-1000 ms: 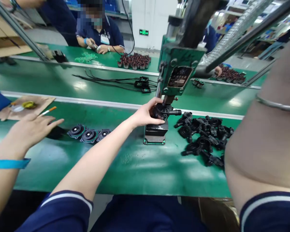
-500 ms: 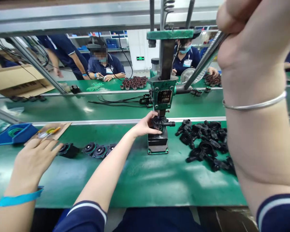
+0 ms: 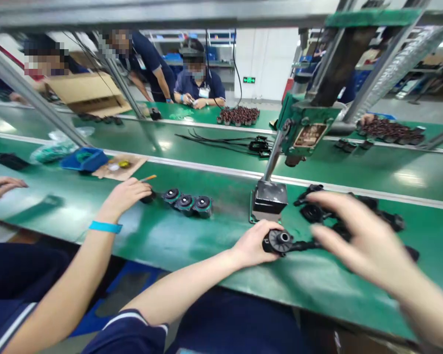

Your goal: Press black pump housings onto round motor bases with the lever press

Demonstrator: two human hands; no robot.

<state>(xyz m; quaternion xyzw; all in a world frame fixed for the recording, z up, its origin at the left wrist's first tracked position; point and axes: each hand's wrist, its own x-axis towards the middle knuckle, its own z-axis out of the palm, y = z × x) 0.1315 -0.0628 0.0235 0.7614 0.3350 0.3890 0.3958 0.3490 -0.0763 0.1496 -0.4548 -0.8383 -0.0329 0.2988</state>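
My left hand (image 3: 253, 245) is wrapped round a round black housing (image 3: 276, 242) with a short tube on top, in front of the press base. My right hand (image 3: 358, 236), blurred, is spread with thumb and fingers apart, over the pile of black plastic parts (image 3: 312, 212). Behind my left hand stands the black block (image 3: 269, 196) of the press, and the green press head (image 3: 306, 130) is above it. Three black round units (image 3: 185, 202) with green rings sit in a row left of the block.
At left, a co-worker's hand (image 3: 123, 196) with a blue wristband holds an orange-tipped tool near another black part. Beyond are a blue bin (image 3: 84, 160), cardboard (image 3: 133, 167), black cables (image 3: 221, 142) and a seated person (image 3: 199, 83). A metal frame bar (image 3: 170, 15) crosses overhead.
My left hand has brought the black housing off the press block, toward me. My right hand has come down from high at the right to the parts pile. The view has shifted.
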